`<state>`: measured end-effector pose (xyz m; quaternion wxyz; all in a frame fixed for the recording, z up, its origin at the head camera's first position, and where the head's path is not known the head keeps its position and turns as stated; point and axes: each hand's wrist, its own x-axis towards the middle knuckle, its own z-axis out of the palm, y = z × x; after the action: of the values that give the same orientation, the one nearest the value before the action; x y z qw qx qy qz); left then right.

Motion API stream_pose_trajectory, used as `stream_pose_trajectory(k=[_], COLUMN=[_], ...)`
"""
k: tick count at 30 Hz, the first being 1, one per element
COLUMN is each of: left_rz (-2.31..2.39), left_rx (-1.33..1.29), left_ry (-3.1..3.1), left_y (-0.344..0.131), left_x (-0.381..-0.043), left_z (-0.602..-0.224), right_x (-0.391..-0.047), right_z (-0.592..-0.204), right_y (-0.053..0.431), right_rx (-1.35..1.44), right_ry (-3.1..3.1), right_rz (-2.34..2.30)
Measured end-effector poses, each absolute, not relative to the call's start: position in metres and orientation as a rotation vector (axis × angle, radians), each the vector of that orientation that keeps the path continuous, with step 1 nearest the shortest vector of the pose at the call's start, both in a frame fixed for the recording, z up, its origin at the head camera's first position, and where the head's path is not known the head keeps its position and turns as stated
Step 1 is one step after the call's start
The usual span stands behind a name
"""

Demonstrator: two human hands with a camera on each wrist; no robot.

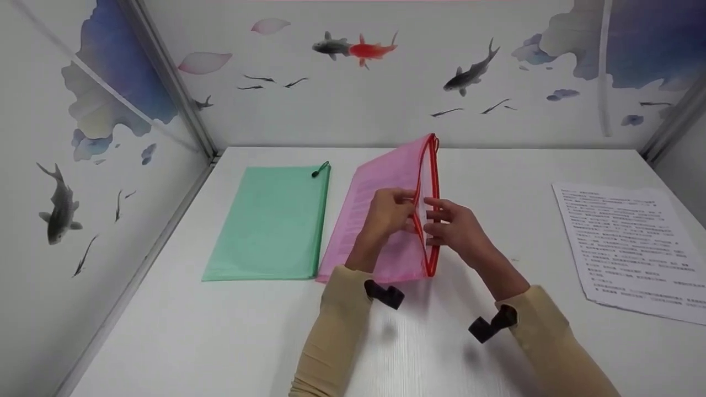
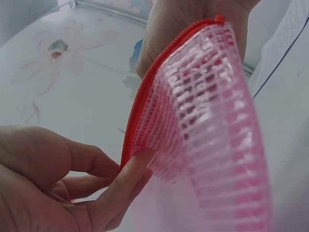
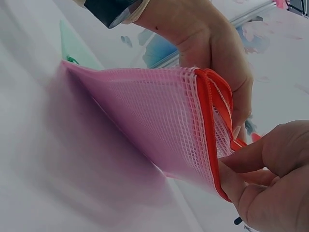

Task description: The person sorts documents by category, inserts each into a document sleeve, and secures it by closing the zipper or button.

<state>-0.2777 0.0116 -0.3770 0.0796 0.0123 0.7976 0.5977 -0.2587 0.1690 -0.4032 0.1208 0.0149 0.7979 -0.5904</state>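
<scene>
We hold the pink pouch [image 1: 380, 172] agape, left hand [image 1: 389, 212] pinching it, right hand [image 1: 459, 227] unclenched, probably needing it wider next.

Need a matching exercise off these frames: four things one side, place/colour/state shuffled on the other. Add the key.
Things
1. green pouch
2. pink pouch
3. printed sheets
4. sleeves

Place, colour or state
A. held by the left hand and right hand, opening parted
B. toward the right side of the table
C. beige
D. lying flat toward the table's left side

Pairs: 1-D, 2-A, 3-B, 4-C
</scene>
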Motion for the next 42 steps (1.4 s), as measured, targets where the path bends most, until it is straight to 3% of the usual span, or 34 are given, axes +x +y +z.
stream_pose_trajectory(k=[14,42], left_rz=[1.888,1.864], left_rx=[0.022,0.024], left_ry=[2.291,2.313], left_y=[0.014,0.015], left_x=[-0.275,-0.272], left_z=[-0.376,-0.372], right_x=[-0.271,-0.346], right_z=[-0.385,-0.344], right_y=[0.180,0.184], right_rx=[-0.013,-0.085], right_ry=[2.377,2.906], right_rz=[-1.710,-1.326])
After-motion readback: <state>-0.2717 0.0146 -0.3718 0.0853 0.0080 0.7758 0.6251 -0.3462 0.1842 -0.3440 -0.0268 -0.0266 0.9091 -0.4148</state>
